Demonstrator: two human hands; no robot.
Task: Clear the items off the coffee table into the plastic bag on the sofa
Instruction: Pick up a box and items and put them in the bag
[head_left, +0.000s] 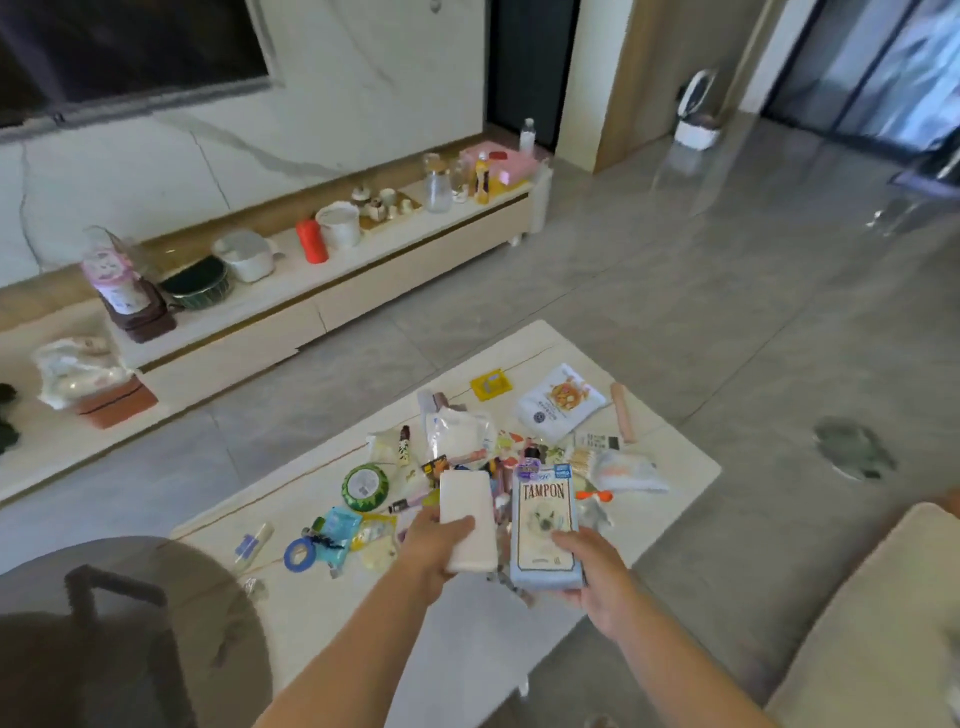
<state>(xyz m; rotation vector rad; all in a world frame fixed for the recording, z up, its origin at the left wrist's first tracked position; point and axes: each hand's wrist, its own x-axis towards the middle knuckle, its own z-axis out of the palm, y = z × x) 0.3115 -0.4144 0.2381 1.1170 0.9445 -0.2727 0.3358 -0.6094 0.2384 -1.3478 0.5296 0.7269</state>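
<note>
Fingers: left hand curled round white slab; right hand gripping TAMPON box, both above coffee table. Likely light, rigid; best held mid-length.

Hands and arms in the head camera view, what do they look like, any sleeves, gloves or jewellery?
Both forearms are bare right to the bottom edge of the frame, with no sleeves showing. The left hand and the right hand wear no gloves. No watch, bracelet or ring is visible, though the picture is somewhat blurred.

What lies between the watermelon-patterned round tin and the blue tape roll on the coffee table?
In the head view, a light-blue packet lies between the tin and the tape roll.
</note>
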